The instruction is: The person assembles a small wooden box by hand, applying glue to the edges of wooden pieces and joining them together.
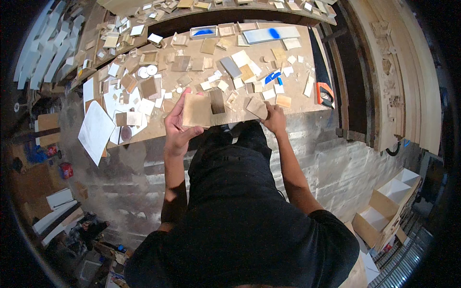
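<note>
My left hand (176, 128) grips a light square wooden board (197, 108), thumb at its lower edge and fingers at its left side. A darker brown wood piece (217, 101) is beside that board, at the worktable's near edge. My right hand (273, 117) is closed on a small square wood piece (255, 106) near the same edge. Around both hands on the worktable (151, 126) lie several small cut wood and white pieces (240, 60). A small pale orange block (283, 101) lies just beyond my right hand.
An orange-handled saw (325, 93) lies at the table's right end; a large white sheet (96, 132) overhangs the left. A back shelf (110, 38) holds more offcuts, long boards (384, 77) stand right, and open plywood boxes (384, 201) sit on the floor lower right.
</note>
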`<state>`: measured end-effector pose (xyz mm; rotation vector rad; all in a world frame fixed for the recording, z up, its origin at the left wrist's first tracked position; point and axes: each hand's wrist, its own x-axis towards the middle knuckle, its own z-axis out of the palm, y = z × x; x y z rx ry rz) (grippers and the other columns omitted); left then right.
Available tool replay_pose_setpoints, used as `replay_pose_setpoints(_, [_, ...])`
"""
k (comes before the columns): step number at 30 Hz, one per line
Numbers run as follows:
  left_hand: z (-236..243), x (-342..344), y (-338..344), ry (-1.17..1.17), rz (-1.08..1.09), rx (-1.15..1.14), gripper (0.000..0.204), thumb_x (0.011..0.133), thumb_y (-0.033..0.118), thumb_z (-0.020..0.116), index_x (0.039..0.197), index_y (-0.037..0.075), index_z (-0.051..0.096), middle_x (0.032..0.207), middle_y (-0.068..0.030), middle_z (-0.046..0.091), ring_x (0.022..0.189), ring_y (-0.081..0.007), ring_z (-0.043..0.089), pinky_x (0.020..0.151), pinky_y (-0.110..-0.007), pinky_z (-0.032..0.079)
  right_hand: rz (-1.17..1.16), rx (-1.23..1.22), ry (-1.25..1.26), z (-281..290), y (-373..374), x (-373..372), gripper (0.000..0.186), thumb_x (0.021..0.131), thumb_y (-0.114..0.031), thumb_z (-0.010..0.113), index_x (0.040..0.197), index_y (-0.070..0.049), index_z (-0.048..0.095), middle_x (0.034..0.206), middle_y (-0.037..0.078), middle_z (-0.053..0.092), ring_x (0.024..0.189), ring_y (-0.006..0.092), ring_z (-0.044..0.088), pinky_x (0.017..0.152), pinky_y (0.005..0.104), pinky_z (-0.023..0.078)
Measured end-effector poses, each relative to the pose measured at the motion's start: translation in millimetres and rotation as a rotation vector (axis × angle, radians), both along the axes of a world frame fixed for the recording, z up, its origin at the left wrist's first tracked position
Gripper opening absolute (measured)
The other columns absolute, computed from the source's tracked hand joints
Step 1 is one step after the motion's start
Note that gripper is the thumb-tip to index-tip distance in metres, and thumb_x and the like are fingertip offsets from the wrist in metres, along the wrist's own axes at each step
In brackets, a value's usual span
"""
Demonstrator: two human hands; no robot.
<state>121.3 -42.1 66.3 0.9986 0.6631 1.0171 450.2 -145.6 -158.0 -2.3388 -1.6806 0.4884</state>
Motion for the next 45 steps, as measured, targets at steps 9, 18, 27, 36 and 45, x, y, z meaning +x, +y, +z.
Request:
replay_pose_setpoints(9, [11.1,26.8,8.3,-0.063,0.001,0.028,0.103,0.07,0.016,0.087,0.15,-0.009,0.027,0.142,-0.022,0.051,0.131,-0.024,0.051,0.111,-0.035,0.038,-0.169,0.127,-0.007,13.9,42.2,36.4,0.063,0.067,-0.027,0.085,0.125,-0.015,0.064,0.12,0.014,0.058,0.11,0.0371,0.055,0.091,0.0467,0.049])
replay_pose_setpoints(18, [6.3,36.6,-4.8,-0.438,0.133,-0.237,0.113,0.076,0.03,0.084,0.154,-0.005,0.011,0.15,-0.0225,0.038,0.124,-0.0246,0.056,0.101,-0.03,0.051,-0.175,0.004,0.037,-8.5,17.1,85.3,0.052,0.07,-0.014,0.082,0.118,-0.015,0.062,0.122,0.011,0.055,0.109,0.0348,0.056,0.089,0.0463,0.052])
replay_pose_setpoints(27, [-4.2,28.0,-1.8,-0.722,0.272,-0.218,0.106,0.08,0.026,0.082,0.154,-0.002,0.012,0.152,-0.0223,0.033,0.11,-0.0235,0.06,0.087,-0.025,0.06,-0.099,-0.028,0.115,-21.3,19.2,120.3,0.055,0.067,-0.018,0.085,0.116,-0.012,0.062,0.118,0.012,0.055,0.106,0.0327,0.057,0.086,0.0468,0.052])
replay_pose_setpoints(36, [-7.1,-7.6,-16.6,-0.578,0.559,-0.117,0.104,0.078,0.022,0.083,0.154,-0.001,0.017,0.147,-0.021,0.041,0.114,-0.026,0.057,0.098,-0.031,0.054,-0.025,0.0,0.338,-35.4,28.6,107.3,0.059,0.064,-0.007,0.084,0.119,-0.005,0.062,0.108,0.013,0.054,0.082,0.0256,0.065,0.08,0.0389,0.057])
replay_pose_setpoints(45, [14.1,-72.5,10.6,0.397,0.608,0.225,0.095,0.06,0.024,0.095,0.139,0.007,0.045,0.126,-0.0101,0.058,0.109,-0.0206,0.061,0.091,-0.035,0.053,-0.111,-0.016,0.199,-25.8,29.4,76.1,0.051,0.07,0.003,0.072,0.119,-0.005,0.065,0.114,0.015,0.054,0.094,0.0296,0.066,0.081,0.036,0.058])
